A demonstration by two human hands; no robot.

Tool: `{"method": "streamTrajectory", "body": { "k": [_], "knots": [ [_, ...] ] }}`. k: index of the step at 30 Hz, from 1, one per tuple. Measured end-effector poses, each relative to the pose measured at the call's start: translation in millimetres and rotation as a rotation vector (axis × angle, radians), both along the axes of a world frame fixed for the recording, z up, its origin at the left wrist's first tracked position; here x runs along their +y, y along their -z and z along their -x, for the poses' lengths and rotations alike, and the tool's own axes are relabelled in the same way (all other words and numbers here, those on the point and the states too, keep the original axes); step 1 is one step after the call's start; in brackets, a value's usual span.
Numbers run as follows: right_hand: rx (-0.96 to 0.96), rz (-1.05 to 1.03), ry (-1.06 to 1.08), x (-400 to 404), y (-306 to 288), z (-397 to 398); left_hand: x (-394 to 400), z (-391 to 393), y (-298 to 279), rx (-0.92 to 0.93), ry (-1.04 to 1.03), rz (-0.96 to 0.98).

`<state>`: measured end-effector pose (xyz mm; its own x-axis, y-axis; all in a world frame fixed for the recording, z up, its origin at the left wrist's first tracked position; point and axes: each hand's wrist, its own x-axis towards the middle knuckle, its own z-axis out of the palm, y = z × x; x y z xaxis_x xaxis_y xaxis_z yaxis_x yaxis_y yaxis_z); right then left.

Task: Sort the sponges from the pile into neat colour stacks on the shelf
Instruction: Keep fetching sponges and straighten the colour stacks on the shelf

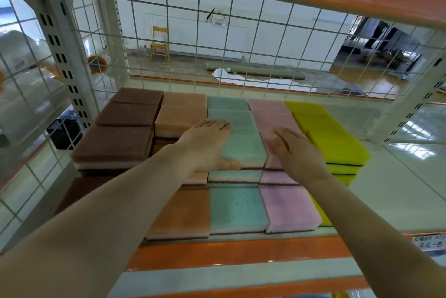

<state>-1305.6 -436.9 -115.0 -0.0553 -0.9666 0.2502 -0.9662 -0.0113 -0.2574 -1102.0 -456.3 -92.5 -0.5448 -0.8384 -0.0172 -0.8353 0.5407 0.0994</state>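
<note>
Five colour rows of sponges on the shelf (pixel 398 177), brown to yellow | my left hand (pixel 210 143) lies flat on the green stack (pixel 243 150), fingers straight | my right hand (pixel 296 150) presses the pink stack (pixel 270 124), fingers straight, gripping nothing

So the sponge stacks (pixel 236 143) sat in side-by-side columns on the shelf (pixel 398 177), wire grid (pixel 217 39) right behind them. Left hand (pixel 207 145) lay flat on the middle column, right hand (pixel 296 150) on the next column over. A chair (pixel 159 43) stood well behind the grid.
</note>
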Motion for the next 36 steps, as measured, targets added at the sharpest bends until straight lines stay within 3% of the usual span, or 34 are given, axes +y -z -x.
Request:
{"method": "streamTrajectory", "body": {
  "k": [19,36],
  "knots": [
    [-0.111,-0.018,-0.044,3,-8,1,5,8,-7,-0.025,-0.018,0.01],
    [-0.081,-0.03,-0.064,-21,-24,117,0,85,-1,-0.029,-0.129,-0.018]
  ]
}}
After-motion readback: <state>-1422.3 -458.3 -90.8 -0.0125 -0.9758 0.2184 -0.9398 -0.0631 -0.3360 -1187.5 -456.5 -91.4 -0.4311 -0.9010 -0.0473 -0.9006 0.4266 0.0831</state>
